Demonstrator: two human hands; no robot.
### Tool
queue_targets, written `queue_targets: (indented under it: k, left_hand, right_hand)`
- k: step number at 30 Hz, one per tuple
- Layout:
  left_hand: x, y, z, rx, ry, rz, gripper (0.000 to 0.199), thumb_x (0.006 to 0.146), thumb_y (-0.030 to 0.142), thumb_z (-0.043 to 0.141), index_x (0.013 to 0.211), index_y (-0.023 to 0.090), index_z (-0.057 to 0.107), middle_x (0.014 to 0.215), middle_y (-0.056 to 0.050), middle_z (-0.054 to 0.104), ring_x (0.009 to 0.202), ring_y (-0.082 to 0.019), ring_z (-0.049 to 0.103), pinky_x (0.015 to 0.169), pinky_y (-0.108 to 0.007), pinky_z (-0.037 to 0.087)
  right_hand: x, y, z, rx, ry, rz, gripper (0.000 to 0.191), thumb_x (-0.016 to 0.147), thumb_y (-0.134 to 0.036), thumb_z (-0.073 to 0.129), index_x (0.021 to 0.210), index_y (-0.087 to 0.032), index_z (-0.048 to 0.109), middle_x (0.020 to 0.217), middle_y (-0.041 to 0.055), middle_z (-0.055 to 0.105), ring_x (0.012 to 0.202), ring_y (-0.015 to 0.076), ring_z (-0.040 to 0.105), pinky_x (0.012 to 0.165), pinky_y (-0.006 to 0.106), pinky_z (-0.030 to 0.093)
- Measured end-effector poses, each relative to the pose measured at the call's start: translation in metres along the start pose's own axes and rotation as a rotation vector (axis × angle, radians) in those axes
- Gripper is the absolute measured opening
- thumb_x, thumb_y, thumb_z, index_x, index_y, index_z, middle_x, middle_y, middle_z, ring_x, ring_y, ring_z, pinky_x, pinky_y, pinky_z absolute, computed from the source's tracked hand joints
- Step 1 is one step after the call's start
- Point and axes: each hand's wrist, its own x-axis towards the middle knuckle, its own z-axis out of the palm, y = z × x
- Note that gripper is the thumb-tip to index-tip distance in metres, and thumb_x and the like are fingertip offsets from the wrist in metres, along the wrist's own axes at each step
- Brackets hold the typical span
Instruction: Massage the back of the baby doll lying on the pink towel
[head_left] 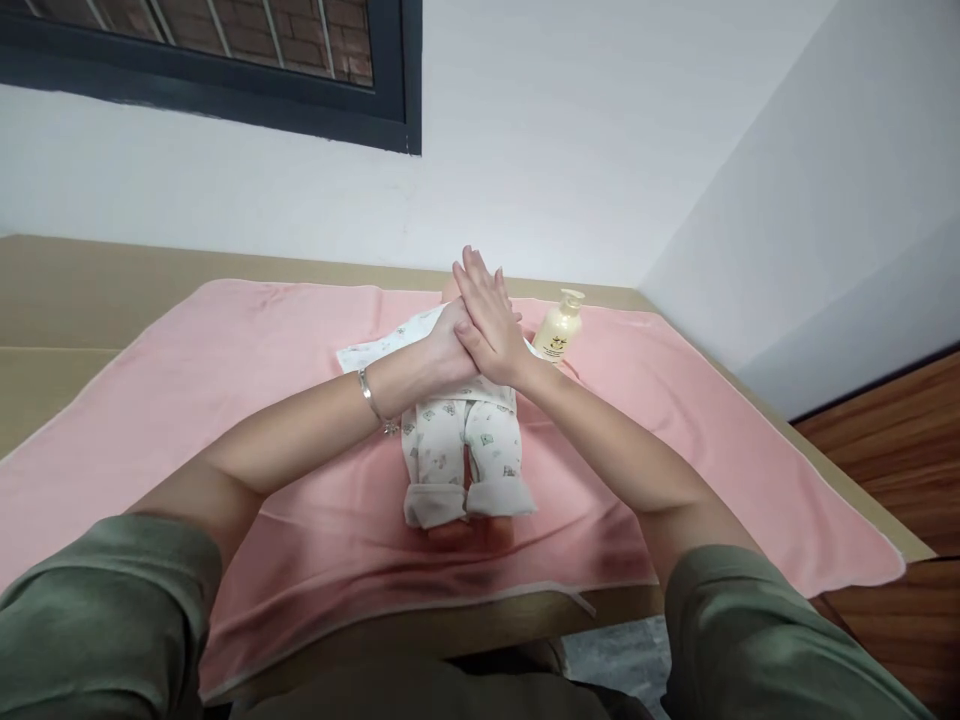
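Doll (491, 440) dressed, pump bottle (559, 330) set aside, I judge palm-rubbing midway: right hand (493, 330) straight-fingered, gripping nothing, left hand (448, 340) behind, fingers too hidden to tell.

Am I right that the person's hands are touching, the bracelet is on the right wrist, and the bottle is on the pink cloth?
Not quite: the head view shows the bracelet on the left wrist. The left hand and right hand touch, and the bottle is on the pink cloth.
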Motion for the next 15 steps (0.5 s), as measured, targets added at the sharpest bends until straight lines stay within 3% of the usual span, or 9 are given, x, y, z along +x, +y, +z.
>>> queue_targets:
  k: [2,4,8,10,12,14,15]
  left_hand:
    - [-0.012,0.005,0.001,-0.043,-0.068,-0.083,0.059,0.111,0.035,0.019,0.159,0.024,0.052,0.142,-0.003,0.073,0.161,-0.025,0.045,0.14,-0.042,0.033]
    - [-0.017,0.014,-0.002,-0.042,-0.041,-0.137,0.058,0.112,0.036,0.02,0.157,0.021,0.054,0.141,-0.006,0.074,0.158,-0.026,0.049,0.141,-0.045,0.032]
    - [0.0,0.028,-0.022,-0.076,-0.032,-0.195,0.066,0.113,0.052,0.02,0.155,0.016,0.056,0.151,-0.013,0.068,0.159,-0.026,0.047,0.14,-0.042,0.031]
    - [0.016,0.025,-0.035,-0.065,-0.082,-0.176,0.07,0.113,0.054,0.015,0.157,0.017,0.054,0.157,-0.013,0.064,0.159,-0.025,0.048,0.138,-0.044,0.032]
    - [0.027,0.015,-0.045,-0.01,-0.096,-0.135,0.073,0.112,0.053,0.008,0.158,0.019,0.054,0.162,-0.01,0.059,0.161,-0.023,0.046,0.137,-0.044,0.035]
    - [0.031,0.002,-0.051,0.071,-0.033,-0.074,0.068,0.111,0.051,0.011,0.155,0.027,0.059,0.166,-0.004,0.054,0.168,-0.018,0.031,0.137,-0.039,0.036]
    - [0.03,-0.002,-0.053,0.125,0.004,-0.039,0.064,0.111,0.049,0.017,0.161,0.029,0.053,0.167,0.001,0.053,0.17,-0.016,0.023,0.137,-0.038,0.036]
  right_hand:
    - [-0.004,0.004,-0.004,-0.03,0.012,-0.021,0.105,0.097,-0.084,-0.006,0.174,-0.017,0.016,0.185,0.011,0.009,0.175,0.0261,-0.001,0.143,0.056,-0.009]
    - [-0.011,0.003,0.0,-0.056,0.041,-0.025,0.094,0.102,-0.079,-0.002,0.176,-0.022,0.003,0.185,0.0089,0.007,0.175,0.028,-0.001,0.143,0.06,-0.011]
    - [-0.031,-0.009,0.023,-0.05,0.074,-0.151,0.088,0.109,-0.066,0.017,0.173,-0.021,-0.023,0.184,0.0129,-0.008,0.173,0.034,-0.011,0.143,0.066,-0.003]
    - [-0.037,-0.016,0.033,-0.04,0.066,-0.233,0.095,0.108,-0.067,0.027,0.172,-0.017,-0.023,0.183,0.015,-0.009,0.172,0.0338,-0.012,0.145,0.062,0.001]
    - [-0.038,-0.017,0.037,-0.036,0.041,-0.278,0.098,0.107,-0.068,0.032,0.174,-0.018,-0.019,0.184,0.0141,0.001,0.173,0.0328,-0.004,0.146,0.058,0.001]
    - [-0.031,-0.009,0.036,-0.016,-0.003,-0.271,0.091,0.107,-0.07,0.029,0.176,-0.025,-0.01,0.184,0.0111,0.013,0.174,0.0321,0.006,0.146,0.057,-0.002]
    - [-0.026,-0.002,0.034,0.008,-0.034,-0.24,0.087,0.106,-0.071,0.027,0.176,-0.029,-0.003,0.183,0.0086,0.018,0.174,0.0322,0.008,0.146,0.058,-0.006]
